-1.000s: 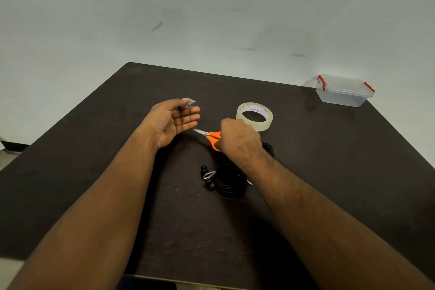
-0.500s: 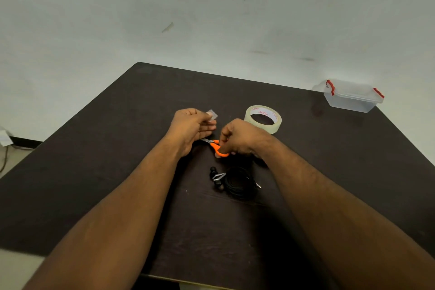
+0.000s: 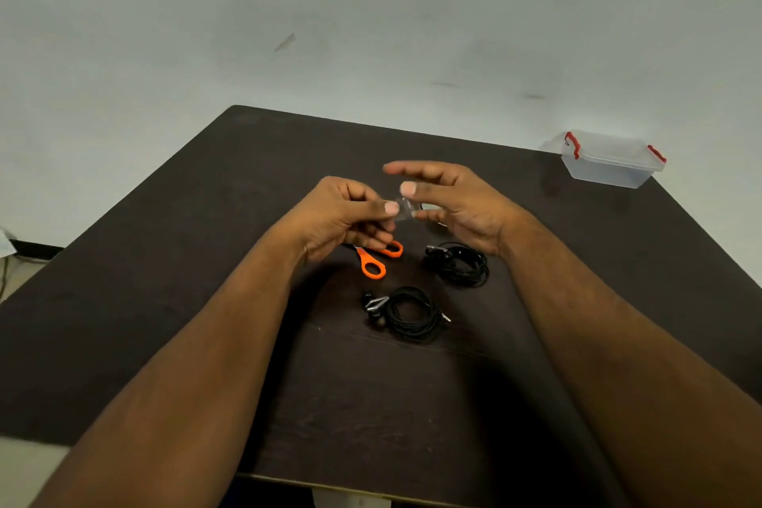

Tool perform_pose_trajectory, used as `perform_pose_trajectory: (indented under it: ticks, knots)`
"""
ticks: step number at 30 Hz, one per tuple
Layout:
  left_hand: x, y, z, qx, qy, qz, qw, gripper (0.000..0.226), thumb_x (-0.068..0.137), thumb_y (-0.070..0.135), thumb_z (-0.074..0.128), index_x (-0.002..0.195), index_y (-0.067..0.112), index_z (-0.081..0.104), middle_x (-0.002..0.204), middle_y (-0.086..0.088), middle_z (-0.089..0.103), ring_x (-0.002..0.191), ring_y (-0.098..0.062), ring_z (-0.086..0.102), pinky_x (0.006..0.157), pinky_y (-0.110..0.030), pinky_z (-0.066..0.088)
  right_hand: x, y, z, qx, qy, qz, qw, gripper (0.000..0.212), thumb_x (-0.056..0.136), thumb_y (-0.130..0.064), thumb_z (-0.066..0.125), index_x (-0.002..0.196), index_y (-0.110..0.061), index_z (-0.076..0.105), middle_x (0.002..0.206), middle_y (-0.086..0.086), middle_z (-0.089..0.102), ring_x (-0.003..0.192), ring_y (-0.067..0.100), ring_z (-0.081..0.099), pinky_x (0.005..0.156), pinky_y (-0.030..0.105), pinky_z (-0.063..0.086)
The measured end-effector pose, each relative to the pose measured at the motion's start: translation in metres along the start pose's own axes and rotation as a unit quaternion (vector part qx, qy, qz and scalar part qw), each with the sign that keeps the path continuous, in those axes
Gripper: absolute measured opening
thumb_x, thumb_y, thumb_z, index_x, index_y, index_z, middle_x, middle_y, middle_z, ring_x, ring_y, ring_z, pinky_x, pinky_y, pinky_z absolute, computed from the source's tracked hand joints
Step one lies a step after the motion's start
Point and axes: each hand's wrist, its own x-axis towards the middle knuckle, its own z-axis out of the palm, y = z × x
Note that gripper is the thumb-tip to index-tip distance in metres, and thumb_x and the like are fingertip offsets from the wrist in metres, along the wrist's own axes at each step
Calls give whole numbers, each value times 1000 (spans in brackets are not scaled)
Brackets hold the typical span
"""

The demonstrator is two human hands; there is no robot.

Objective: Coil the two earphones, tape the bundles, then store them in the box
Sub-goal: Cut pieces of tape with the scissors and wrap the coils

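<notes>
Two black coiled earphones lie on the dark table (image 3: pixel 206 280): one bundle (image 3: pixel 412 316) nearer me and another (image 3: pixel 459 264) just below my right wrist. My left hand (image 3: pixel 346 214) pinches a small piece of clear tape (image 3: pixel 402 207) between thumb and fingers, held above the table. My right hand (image 3: pixel 453 202) hovers opposite it with fingers spread and straight, its thumb tip at the tape's far edge. The clear plastic box (image 3: pixel 610 161) with red latches stands lidded at the table's far right corner.
Orange-handled scissors (image 3: pixel 373 266) lie on the table under my left hand. The roll of clear tape (image 3: pixel 433 217) is mostly hidden behind my right hand. A pale wall stands beyond the table's far edge.
My right hand has let go of the scissors, which now lie on the table, and has risen to meet the tape piece held by my left hand. The second coil is now uncovered.
</notes>
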Motion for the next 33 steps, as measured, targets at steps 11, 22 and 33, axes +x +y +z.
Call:
perform_pose_trajectory:
  ticks: [11, 22, 33]
  knots:
    - [-4, 1, 0, 116, -61, -28, 991, 19, 68, 23, 83, 77, 8, 76, 81, -19, 74, 68, -22, 72, 62, -29, 59, -4, 21, -9, -126, -8, 3, 992, 9, 72, -5, 80, 76, -11, 74, 99, 2, 75, 99, 12, 69, 92, 29, 51]
    - [-15, 7, 26, 359, -66, 0, 931, 15, 71, 23, 84, 74, 11, 76, 66, -7, 71, 59, -11, 60, 57, -24, 49, -45, 44, 10, 136, 260, -34, 955, 27, 74, 0, 74, 56, -15, 62, 61, 7, 64, 59, 15, 62, 52, 26, 48]
    - [-29, 1, 70, 598, -24, -40, 800, 22, 70, 24, 84, 91, 23, 78, 72, 7, 62, 77, -14, 63, 67, -26, 47, -54, 56, 27, 182, 295, -52, 937, 36, 76, 0, 73, 49, -21, 60, 56, 4, 62, 53, 14, 58, 47, 25, 47]
